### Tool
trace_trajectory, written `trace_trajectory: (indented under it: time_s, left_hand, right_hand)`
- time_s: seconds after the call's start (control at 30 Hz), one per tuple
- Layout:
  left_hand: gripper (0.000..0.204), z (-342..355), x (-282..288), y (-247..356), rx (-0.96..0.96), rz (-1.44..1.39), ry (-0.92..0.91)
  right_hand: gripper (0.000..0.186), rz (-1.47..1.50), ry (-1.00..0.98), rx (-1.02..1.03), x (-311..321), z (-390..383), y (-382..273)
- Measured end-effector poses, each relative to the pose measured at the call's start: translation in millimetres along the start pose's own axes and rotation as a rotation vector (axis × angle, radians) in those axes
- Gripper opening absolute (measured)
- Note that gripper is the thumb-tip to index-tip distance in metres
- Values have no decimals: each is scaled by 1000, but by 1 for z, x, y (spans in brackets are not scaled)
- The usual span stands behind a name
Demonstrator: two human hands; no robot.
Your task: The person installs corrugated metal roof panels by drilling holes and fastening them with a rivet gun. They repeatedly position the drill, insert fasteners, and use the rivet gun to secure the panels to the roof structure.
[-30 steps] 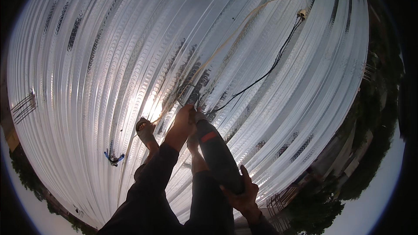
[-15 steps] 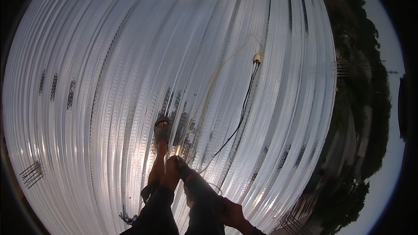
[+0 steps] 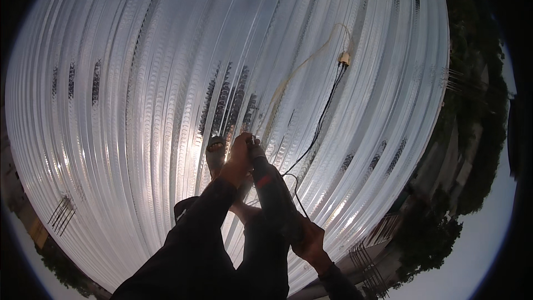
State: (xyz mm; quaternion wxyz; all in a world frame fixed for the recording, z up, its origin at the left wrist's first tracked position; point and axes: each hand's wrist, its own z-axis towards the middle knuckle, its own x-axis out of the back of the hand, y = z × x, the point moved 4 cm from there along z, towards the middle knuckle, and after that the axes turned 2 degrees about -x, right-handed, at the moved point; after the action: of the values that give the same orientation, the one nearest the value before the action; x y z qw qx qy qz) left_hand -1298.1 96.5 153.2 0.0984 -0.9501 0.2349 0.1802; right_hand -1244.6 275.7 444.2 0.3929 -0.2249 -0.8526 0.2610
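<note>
My right hand (image 3: 310, 240) grips the rear of a dark, long-bodied corded power tool (image 3: 273, 191) with a red band near its front. The tool points away from me and slants to the left. At its front end my left hand (image 3: 240, 155) is closed, fingertips together by the nose; a small shiny bit shows there, too small to name. Under both lies a ribbed, silvery corrugated roof sheet (image 3: 166, 78). One sandalled foot (image 3: 215, 153) stands on the ribs just left of my left hand.
From the tool a black cord (image 3: 319, 130) runs to a pale socket block (image 3: 344, 58) on the sheet, with a yellowish cable (image 3: 297, 72) looping from it. Thin rods (image 3: 62, 215) stick up at the left edge. Trees (image 3: 472, 178) stand beyond the right edge.
Both hands and the tool have moved forward, the left hand also slightly to the right. The view has shifted, so the socket block appears higher and farther right.
</note>
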Motion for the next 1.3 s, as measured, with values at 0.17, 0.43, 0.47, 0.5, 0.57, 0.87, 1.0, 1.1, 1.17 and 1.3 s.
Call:
trace_trajectory:
  time_s: [0.17,0.43,0.47,0.5,0.57,0.87,1.0,1.1,1.17,1.3]
  left_hand:
    - [21,49,-54,-13,-20,-25,252]
    - [25,211,-115,17,-60,15,163]
    - [25,238,-123,31,-21,95,132]
    - [24,263,-127,42,2,161,194]
    - [23,323,-120,75,-186,187,229]
    - [32,475,-186,153,-441,1375,268]
    - [34,499,-172,171,-373,1368,303]
    - [36,497,-182,154,-254,1400,400]
    - [38,496,-182,162,-233,1609,373]
    - [41,494,-177,170,-206,1684,317]
  right_hand:
    - [56,-103,95,80,34,38,38]
    - [68,-193,-112,117,84,204,134]
    - [69,-252,-174,104,89,232,150]
    - [71,-225,-152,162,93,262,160]
    - [72,-197,-148,260,91,329,179]
    - [66,-222,-87,130,95,480,232]
    - [65,-142,-134,68,80,502,236]
    - [66,-136,-115,11,84,499,239]
    - [66,-117,-115,41,79,500,236]
    - [68,-159,-172,-9,76,503,221]
